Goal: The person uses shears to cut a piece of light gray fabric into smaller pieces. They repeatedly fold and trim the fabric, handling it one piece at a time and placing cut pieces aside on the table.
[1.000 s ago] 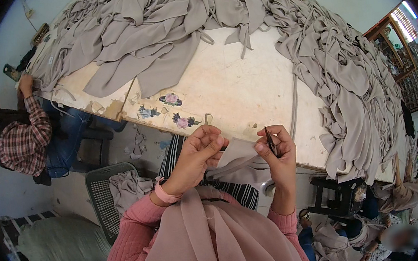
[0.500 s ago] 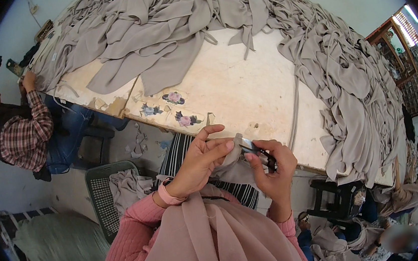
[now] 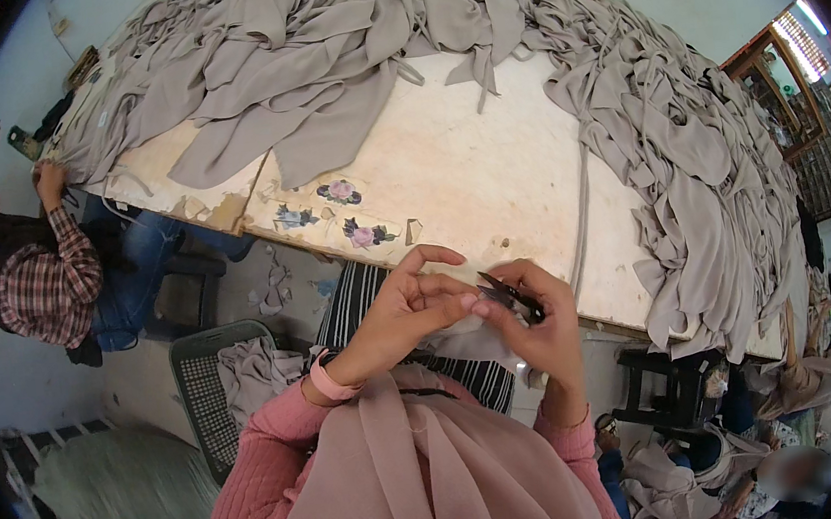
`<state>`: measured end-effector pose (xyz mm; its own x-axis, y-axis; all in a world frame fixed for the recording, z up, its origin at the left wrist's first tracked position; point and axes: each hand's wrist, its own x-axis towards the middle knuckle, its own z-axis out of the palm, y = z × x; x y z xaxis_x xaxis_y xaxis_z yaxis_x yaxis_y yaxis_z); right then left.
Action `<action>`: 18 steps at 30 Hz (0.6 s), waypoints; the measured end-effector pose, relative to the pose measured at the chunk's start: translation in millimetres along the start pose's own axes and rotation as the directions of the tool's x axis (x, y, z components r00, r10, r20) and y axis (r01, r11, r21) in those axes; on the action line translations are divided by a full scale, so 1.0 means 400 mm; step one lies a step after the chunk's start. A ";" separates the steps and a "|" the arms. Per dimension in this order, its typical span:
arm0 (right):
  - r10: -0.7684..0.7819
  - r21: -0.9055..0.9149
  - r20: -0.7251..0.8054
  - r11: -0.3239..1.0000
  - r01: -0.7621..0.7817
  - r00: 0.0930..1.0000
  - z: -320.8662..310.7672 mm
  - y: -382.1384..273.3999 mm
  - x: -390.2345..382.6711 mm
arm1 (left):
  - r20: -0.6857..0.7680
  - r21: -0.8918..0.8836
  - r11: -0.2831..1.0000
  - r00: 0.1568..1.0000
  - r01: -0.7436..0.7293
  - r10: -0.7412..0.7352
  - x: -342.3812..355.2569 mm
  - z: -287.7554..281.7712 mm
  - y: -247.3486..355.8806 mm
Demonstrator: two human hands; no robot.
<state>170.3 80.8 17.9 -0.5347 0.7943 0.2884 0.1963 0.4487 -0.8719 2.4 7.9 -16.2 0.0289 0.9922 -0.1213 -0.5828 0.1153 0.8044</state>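
Note:
Over the table's near edge my two hands meet at the fingertips. My left hand (image 3: 402, 311) is closed in a pinch on grey-beige fabric (image 3: 472, 342), which hangs below it toward my lap. My fingers hide the pinched edge. My right hand (image 3: 541, 332) is wrapped round small dark thread snips (image 3: 507, 295), their blades apart and pointing toward my left fingertips. Its thumb tip touches or nearly touches the left thumb, so I cannot tell whether it also grips the cloth.
Grey fabric pieces (image 3: 306, 60) heap along the far and right sides of the worn white table (image 3: 486, 163). A green basket (image 3: 192, 381) with cloth stands at left. A person in a checked shirt (image 3: 47, 280) sits far left. A black stool (image 3: 663, 391) is at right.
The snips have tilted so their blades now point up and left. My right hand has drawn closer to the left, and the raised cloth edge has dropped out of sight between my fingers.

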 end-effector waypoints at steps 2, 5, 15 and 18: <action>-0.028 0.033 0.067 0.999 0.026 0.997 -0.024 0.007 0.017 | 0.094 0.101 0.995 0.996 -0.012 0.002 0.010 -0.005 -0.006; 0.084 0.199 -0.118 0.978 -0.059 0.989 -0.048 -0.002 0.033 | 0.166 0.241 0.970 0.985 -0.005 -0.036 0.017 -0.019 -0.025; 0.110 0.251 -0.433 0.968 0.002 0.895 -0.142 -0.003 0.061 | 0.065 0.292 0.921 0.966 -0.258 0.250 0.001 -0.071 -0.042; 0.275 0.253 -0.399 0.950 -0.183 0.874 -0.126 0.020 0.044 | -0.029 0.031 0.957 0.957 -0.289 0.290 -0.013 -0.039 -0.029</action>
<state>204.0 119.2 36.0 -0.0852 0.9817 0.1704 0.0767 0.1769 -0.9812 -3.5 0.6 -34.1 -0.1649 0.9812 0.1003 -0.5408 -0.1750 0.8227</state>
